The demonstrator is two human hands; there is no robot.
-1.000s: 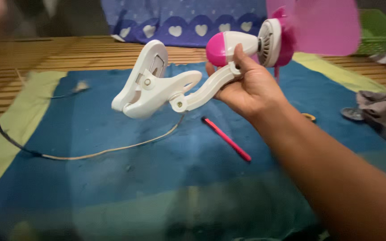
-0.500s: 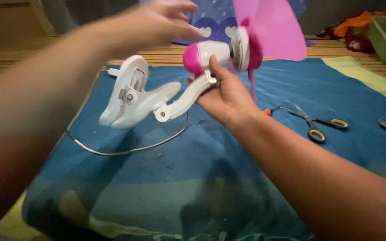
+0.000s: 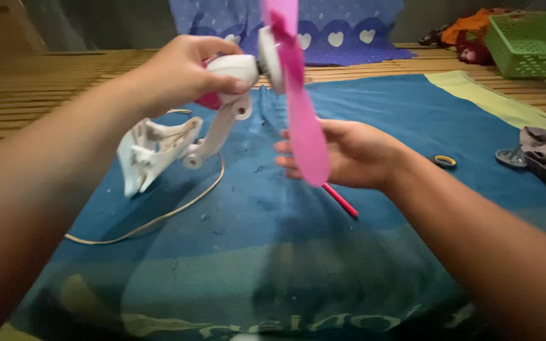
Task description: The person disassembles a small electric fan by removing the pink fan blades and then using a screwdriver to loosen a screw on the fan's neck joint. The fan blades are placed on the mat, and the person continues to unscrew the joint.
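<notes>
Holding the clip fan (image 3: 222,95) above the blue mat (image 3: 361,252), our left hand (image 3: 178,72) has its grip clenched on the white motor housing, while our right hand (image 3: 342,153) hangs released just beside the pink blade (image 3: 301,120). We judge the fan is being inspected; next the right hand likely steadies the blade. Beyond the fan sits a green basket (image 3: 529,41).

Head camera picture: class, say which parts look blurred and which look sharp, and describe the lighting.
Head view: the left hand, the clip fan it holds and its pink blade are smeared by motion; the right hand is clearer; the green basket is fairly sharp; lighting is dim, soft, without glare.
</notes>
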